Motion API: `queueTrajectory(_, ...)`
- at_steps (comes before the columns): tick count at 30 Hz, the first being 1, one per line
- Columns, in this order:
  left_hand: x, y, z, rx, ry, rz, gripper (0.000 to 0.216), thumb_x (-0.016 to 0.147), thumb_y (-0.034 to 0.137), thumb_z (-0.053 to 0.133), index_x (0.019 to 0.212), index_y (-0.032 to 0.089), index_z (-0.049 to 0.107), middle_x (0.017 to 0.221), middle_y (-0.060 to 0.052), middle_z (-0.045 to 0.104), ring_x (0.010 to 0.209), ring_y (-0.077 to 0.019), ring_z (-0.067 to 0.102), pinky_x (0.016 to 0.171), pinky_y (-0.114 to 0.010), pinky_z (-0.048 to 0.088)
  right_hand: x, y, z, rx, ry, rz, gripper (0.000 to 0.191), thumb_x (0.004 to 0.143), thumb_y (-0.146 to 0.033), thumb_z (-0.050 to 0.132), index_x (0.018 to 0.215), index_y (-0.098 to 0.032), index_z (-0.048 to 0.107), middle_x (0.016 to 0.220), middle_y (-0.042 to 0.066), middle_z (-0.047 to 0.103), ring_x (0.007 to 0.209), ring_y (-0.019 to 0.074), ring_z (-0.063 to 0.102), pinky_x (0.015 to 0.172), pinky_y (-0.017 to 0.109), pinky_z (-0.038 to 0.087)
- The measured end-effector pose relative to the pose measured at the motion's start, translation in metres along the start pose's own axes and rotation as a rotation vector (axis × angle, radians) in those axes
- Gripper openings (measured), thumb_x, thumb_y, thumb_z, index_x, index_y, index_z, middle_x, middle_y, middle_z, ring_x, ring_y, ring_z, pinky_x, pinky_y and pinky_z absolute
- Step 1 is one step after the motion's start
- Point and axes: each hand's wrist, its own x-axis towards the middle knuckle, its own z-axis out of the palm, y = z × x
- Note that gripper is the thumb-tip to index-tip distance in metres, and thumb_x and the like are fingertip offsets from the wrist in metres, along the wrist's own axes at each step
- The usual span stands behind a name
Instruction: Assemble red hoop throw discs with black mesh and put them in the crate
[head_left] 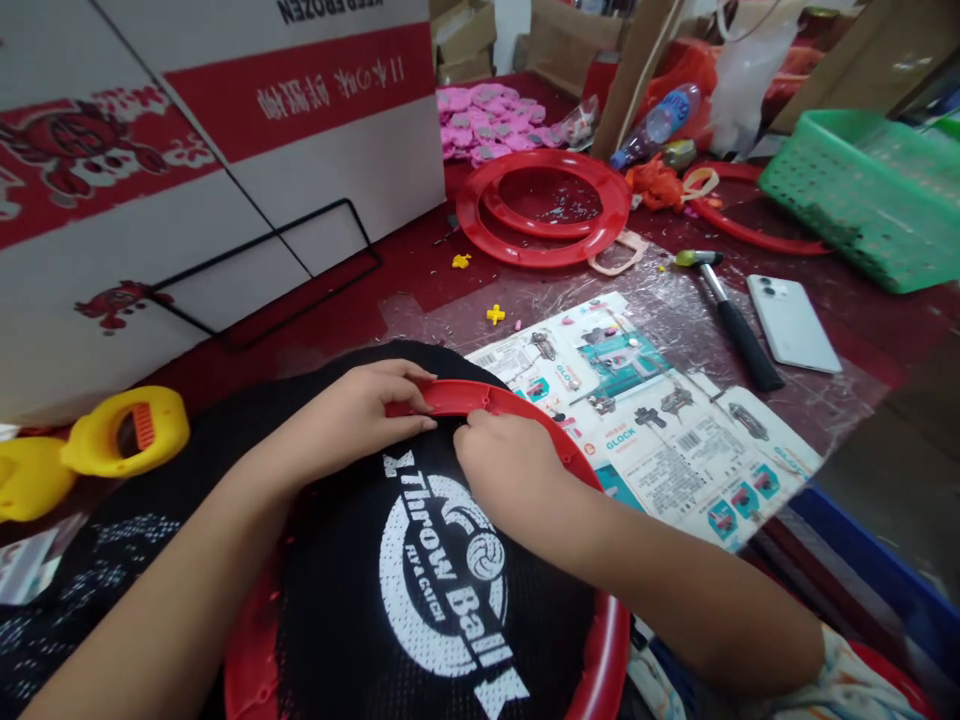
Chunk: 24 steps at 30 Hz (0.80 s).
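Left hand (367, 405) and right hand (501, 462) pinch black mesh (360, 600) onto red ring (480, 398). Hammer (731, 315), phone (793, 322) lie beyond.

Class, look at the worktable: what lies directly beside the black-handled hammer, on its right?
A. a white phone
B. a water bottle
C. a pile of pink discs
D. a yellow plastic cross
A: the white phone lies flat on the table just right of the hammer, while the other items sit further back or to the left.
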Motion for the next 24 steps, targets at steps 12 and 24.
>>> queueTrajectory(12,-0.002,-0.003,0.0,-0.185,0.058,-0.094,0.023,0.084,0.042,0.058,0.075,0.021,0.063,0.116,-0.002,0.066,0.102,-0.0216,0.062,0.087,-0.036,0.049,0.001,0.026,-0.025,0.342,0.256,0.005,0.037,0.082,-0.014,0.047,0.113,-0.021,0.067,0.094,0.004,0.073,0.082,0.0165,0.064,0.069,0.025,0.043)
queueTrajectory(24,0.002,0.001,0.004,0.028,0.14,-0.09,0.022,0.087,0.039,0.049,0.079,0.021,0.058,0.102,-0.005,0.068,0.087,-0.0204,0.06,0.076,-0.033,0.045,0.011,0.024,-0.006,-0.052,0.318,-0.073,0.038,0.095,-0.021,0.038,0.112,-0.027,0.071,0.091,0.008,0.068,0.087,0.0221,0.06,0.067,0.031,0.039)
